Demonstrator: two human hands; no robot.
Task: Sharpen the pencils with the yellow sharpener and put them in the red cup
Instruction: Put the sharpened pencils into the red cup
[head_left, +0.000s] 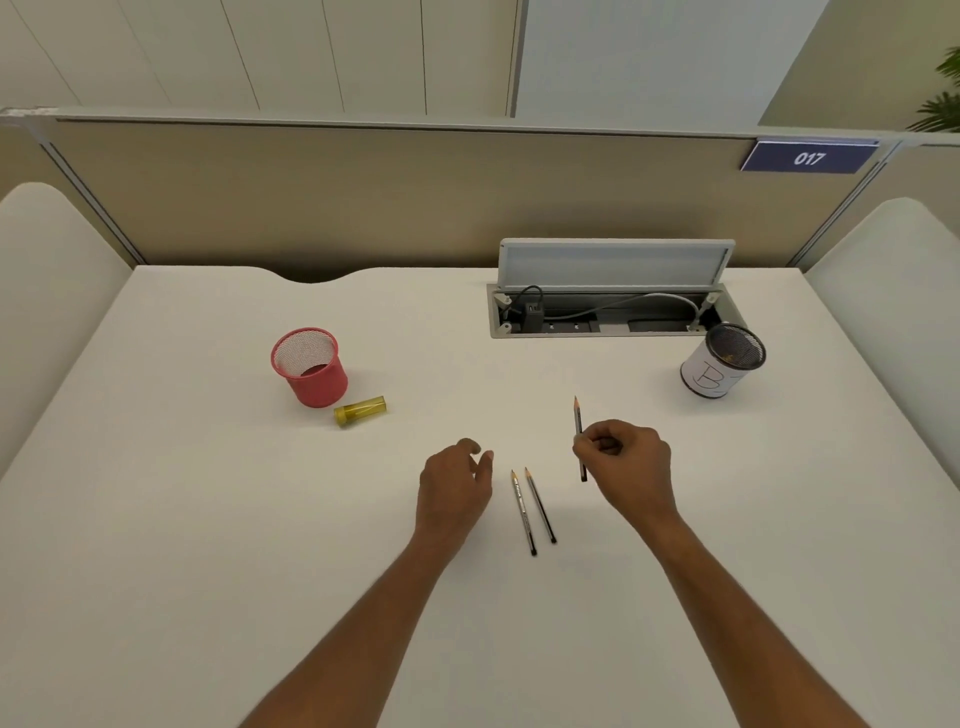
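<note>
The right hand (626, 457) is pinching one pencil (578, 421); the left hand (454, 486) is hovering relaxed and empty. Next, probably fetching the yellow sharpener (361, 410).

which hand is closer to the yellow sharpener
Left. The left hand is empty, to the right of the yellow sharpener and nearer the person. The right hand is farther right, past the two loose pencils, pinching a pencil.
</note>
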